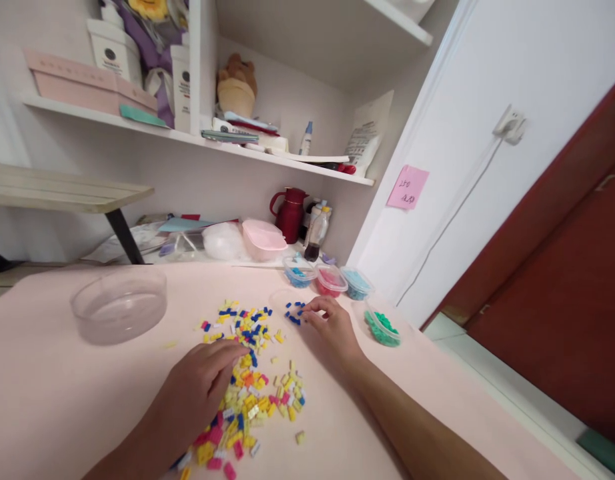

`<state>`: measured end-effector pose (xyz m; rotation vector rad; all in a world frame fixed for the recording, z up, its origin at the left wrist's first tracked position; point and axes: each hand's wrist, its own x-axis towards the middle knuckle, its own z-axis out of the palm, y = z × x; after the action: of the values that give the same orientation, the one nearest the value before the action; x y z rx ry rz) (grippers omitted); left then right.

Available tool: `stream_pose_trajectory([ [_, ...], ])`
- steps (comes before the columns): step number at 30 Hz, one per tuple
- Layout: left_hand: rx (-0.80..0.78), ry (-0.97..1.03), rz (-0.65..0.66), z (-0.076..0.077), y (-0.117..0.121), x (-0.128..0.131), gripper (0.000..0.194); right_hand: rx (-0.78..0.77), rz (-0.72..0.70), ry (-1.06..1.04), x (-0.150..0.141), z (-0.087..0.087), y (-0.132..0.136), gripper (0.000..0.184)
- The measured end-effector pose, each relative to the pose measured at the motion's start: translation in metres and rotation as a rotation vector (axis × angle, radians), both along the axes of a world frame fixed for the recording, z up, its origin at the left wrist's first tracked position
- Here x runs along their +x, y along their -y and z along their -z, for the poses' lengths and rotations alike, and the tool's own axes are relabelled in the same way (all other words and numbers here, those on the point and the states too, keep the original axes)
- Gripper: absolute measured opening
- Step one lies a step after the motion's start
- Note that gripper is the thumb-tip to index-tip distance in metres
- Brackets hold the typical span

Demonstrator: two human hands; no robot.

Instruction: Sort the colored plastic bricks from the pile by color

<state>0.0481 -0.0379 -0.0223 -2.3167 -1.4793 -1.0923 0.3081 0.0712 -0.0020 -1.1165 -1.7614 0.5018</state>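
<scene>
Biggest thing here is the white shelf unit (pixel 282 160), with a white pouch (pixel 370 130) and white pump bottle (pixel 116 53) on it; both have print too small to read. Below is a pink-topped table (pixel 112 420). Left hand (pixel 202 377) is over the mixed pile of little bricks (pixel 252 403) in the middle, fingers together and curled, and I can't tell if it's gripping one. Right hand (pixel 335 330) is nearer the far edge, thumb and index bent close together right by a small bunch of dark blue bricks (pixel 294 319); can't tell if one's pinched. Big round clear dish (pixel 120 310) sits by the far left corner. Three clear tubs line up towards the far right corner: blue pieces (pixel 298 273), pinky-red pieces (pixel 330 280), light blue pieces (pixel 356 285). A tub of green pieces (pixel 382 327) is along the right edge. Pink sticky note (pixel 407 187) on the wall looks like "250" up top, with a scrawl underneath I can't make out.
</scene>
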Motion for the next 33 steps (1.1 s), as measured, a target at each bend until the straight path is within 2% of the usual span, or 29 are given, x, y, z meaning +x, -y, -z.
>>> stream_pose_trajectory([
  [5, 0.006, 0.007, 0.001, 0.001, -0.002, -0.002, 0.027, 0.032, 0.053, -0.054, 0.004, 0.006, -0.009, 0.026],
  [9, -0.026, 0.054, -0.007, -0.001, -0.001, -0.001, 0.027, 0.001, 0.002, -0.105, 0.004, -0.006, 0.009, 0.022],
  [13, -0.104, 0.115, -0.030, -0.006, 0.002, 0.002, 0.028, 0.020, -0.188, -0.013, -0.001, -0.026, 0.046, 0.018],
  [17, -0.158, 0.151, -0.031, -0.010, 0.004, 0.004, 0.028, 0.078, -0.481, 0.189, -0.010, -0.040, 0.077, 0.018],
  [20, -0.166, 0.182, -0.029, -0.011, 0.005, 0.004, 0.028, 0.163, -0.630, 0.332, -0.019, -0.036, 0.090, 0.019],
  [24, -0.179, 0.219, -0.019, -0.011, 0.006, 0.005, 0.026, 0.229, -0.765, 0.557, -0.031, -0.022, 0.097, 0.024],
  [26, -0.179, 0.219, -0.011, -0.011, 0.006, 0.006, 0.027, 0.210, -0.778, 0.605, -0.034, -0.018, 0.096, 0.021],
  [30, -0.206, 0.207, -0.025, -0.013, 0.007, 0.007, 0.028, 0.153, -0.713, 0.598, -0.031, -0.016, 0.091, 0.008],
  [33, -0.215, 0.212, -0.021, -0.014, 0.008, 0.008, 0.029, 0.126, -0.674, 0.575, -0.025, -0.015, 0.087, 0.014],
])
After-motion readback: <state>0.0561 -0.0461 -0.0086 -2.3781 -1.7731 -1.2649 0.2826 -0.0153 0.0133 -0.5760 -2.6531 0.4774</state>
